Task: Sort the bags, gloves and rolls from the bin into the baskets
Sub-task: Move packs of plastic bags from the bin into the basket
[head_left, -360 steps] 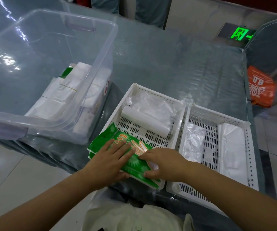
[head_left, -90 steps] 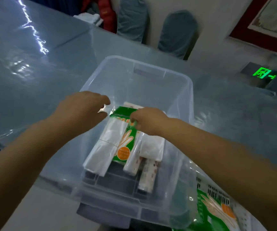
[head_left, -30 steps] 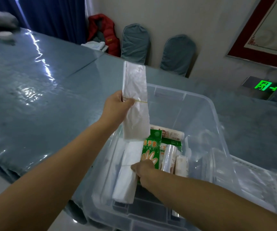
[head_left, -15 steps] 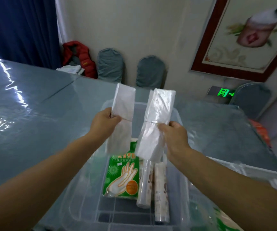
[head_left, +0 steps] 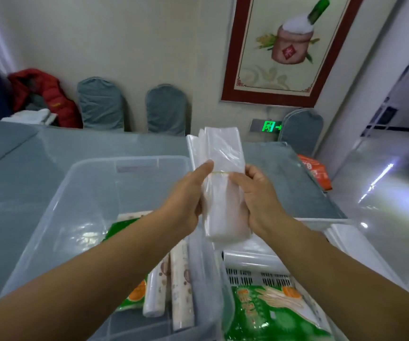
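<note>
My left hand [head_left: 188, 200] and my right hand [head_left: 257, 195] together grip stacked bundles of clear plastic bags [head_left: 219, 185] bound with a yellow rubber band, held upright above the bin's right rim. The clear plastic bin [head_left: 58, 205] below holds a green glove pack [head_left: 131, 295] and two rolls [head_left: 180, 281], partly hidden by my left forearm. To the right, the white slotted basket [head_left: 257, 276] carries a white roll [head_left: 250, 259] and a green glove pack [head_left: 272, 313].
The grey table [head_left: 14, 180] runs left and back. Covered chairs [head_left: 100, 104] and a red jacket [head_left: 43, 94] stand against the far wall. An orange bag [head_left: 314, 171] lies past the table's right edge. A second white basket [head_left: 353, 237] shows at right.
Half a second ago each hand held its own bag bundle apart; now the two bundles are pressed together between both hands and have shifted right, toward the baskets.
</note>
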Tool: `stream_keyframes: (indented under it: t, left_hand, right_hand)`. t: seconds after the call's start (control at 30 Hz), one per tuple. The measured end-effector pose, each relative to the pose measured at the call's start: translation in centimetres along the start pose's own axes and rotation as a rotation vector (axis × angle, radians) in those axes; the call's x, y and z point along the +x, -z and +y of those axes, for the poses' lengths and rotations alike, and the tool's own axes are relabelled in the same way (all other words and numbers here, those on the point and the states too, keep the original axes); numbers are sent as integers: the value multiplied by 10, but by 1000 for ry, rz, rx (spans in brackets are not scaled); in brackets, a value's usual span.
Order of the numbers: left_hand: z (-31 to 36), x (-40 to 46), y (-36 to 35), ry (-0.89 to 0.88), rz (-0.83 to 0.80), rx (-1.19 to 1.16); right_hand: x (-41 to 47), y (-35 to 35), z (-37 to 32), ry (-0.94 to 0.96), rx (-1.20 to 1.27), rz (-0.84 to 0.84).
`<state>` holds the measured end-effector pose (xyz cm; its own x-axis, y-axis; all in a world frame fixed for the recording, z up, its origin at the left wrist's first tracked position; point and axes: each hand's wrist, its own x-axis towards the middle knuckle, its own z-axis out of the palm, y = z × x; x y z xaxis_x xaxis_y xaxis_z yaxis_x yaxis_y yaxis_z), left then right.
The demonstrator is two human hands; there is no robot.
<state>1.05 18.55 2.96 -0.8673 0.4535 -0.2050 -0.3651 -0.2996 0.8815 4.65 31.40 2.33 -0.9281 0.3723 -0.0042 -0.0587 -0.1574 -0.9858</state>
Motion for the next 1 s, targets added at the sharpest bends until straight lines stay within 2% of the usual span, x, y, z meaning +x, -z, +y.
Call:
stream_keyframes:
  t: [0.17,0.23,0.43,0.57,0.67,0.8,0.87,1.0]
  left_hand:
    - [-41,12,-70,-48,-60,113]
    - [-64,21,-105,-44,-72,151]
    - [-138,52,-200,-63,-67,318]
    - [-195,75,-254,48,-155,458]
    - [-233,90,-273,111,-211,640]
    - [-280,98,-263,19,-209,1220]
    - [-304,98,-257,-60,-373,1508]
    - [-344,99,-256,-472,-930,1920]
  right_hand:
    - [-3,76,5,37,-62,-88]
    - [-1,118,8,12,-98,-69]
    - [7,247,15,-215,-43,49]
    - [5,332,25,-336,-49,122]
    - [2,387,31,-405,-80,219]
    - [-7,445,40,-461,-116,331]
    - [-13,462,46,-471,-146,362]
    - [-21,476,62,-488,-153,399]
